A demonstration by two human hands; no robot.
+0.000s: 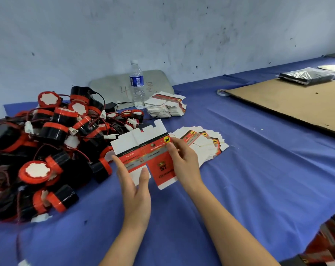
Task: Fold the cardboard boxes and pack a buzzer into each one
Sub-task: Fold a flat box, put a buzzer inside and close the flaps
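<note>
**Carton blank in hand, folding not yet begun**

The right hand point(184, 160) pinches the carton blank point(149, 150) at its right edge, thumb on the printed face; the left hand point(133, 181) holds the left edge, fingers straight, thumb pinning a white flap; the blank sits flat at frame centre. Likely next: squeeze it open and tuck the flaps; the buzzer pile point(47, 150) lies left, spare blanks point(207, 144) just right.

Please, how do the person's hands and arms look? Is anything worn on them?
Both are bare. The left hand and the right hand have no gloves, and no ring shows on the fingers in view. No sleeve, watch or bracelet shows on either arm up to the picture's lower edge.
</note>
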